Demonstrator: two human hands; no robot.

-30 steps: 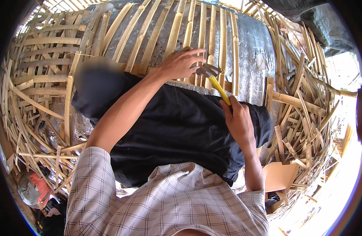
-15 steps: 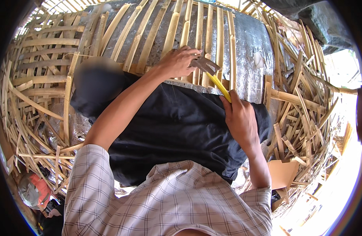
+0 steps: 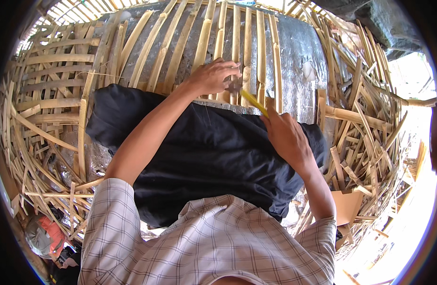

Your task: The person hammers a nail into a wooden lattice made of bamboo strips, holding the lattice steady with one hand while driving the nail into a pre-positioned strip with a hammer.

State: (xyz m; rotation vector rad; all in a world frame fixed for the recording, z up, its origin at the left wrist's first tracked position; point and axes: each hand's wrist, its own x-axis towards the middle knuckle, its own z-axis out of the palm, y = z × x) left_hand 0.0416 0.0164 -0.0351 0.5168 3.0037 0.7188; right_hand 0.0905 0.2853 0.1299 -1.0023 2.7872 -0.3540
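Observation:
My right hand [image 3: 288, 138] is wrapped round the yellow handle of a hammer [image 3: 253, 102]. The hammer's dark metal head is smeared by motion and lies close to the fingers of my left hand [image 3: 211, 77]. That left hand is over the split bamboo slats [image 3: 235, 35], its fingers bent and drawn together. Anything pinched in them is too small or hidden to name. The slats run away from me, side by side with gaps, over a grey shiny sheet [image 3: 299, 52].
Black cloth [image 3: 204, 147] covers my lap. A woven bamboo panel [image 3: 62, 59] stands at the left, and loose bamboo strips [image 3: 361, 161] pile up at the right. A brown cardboard piece [image 3: 346, 206] lies near my right elbow. An orange and grey item [image 3: 47, 235] sits at lower left.
The hammer head has moved down and slightly left, with my right hand shifting left. My left hand stays at nearly the same spot by the slats.

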